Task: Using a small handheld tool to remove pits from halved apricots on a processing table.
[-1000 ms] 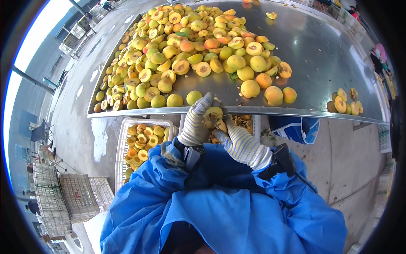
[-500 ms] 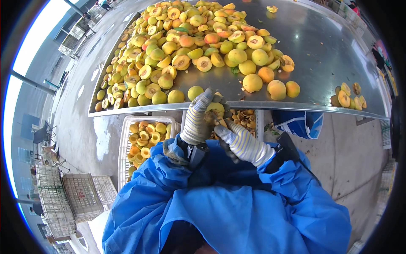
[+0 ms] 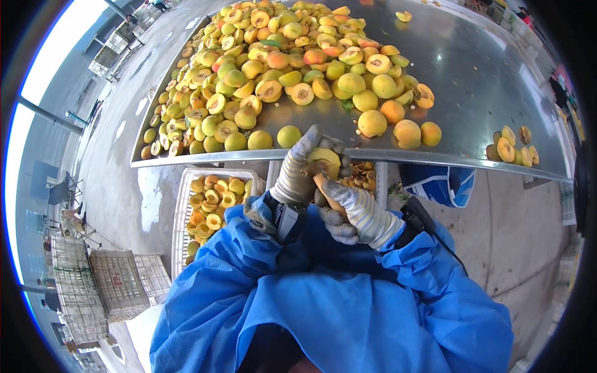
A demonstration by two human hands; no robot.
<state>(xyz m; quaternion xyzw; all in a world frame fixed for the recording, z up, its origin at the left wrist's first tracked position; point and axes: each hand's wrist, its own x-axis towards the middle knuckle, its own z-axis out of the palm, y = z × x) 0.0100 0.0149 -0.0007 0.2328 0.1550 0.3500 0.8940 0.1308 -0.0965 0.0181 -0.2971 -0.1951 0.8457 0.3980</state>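
Observation:
In front of the table's edge, my gloved left hand (image 3: 300,166) is closed around a yellow peach half (image 3: 325,161), its cut face turned up toward me. My right hand (image 3: 364,214), in a striped glove with grey palm coating, grips a tool with a slim wooden handle (image 3: 330,194). The tool's front end meets the fruit's near side; its working tip cannot be made out. Just beyond my hands, whole and halved peaches (image 3: 267,90) lie heaped on the metal table (image 3: 472,81).
Below the table edge stand a white crate (image 3: 181,217) of hollowed peach halves and, partly behind my hands, another container with brownish scraps (image 3: 364,175). A blue bag (image 3: 444,183) hangs to the right. Several fruit pieces (image 3: 513,148) lie at the table's right corner; stacked crates (image 3: 118,283) stand left.
The peach half is turned so more of its cut face shows. My right hand has shifted slightly down, and the tool's wooden handle is now plainly visible.

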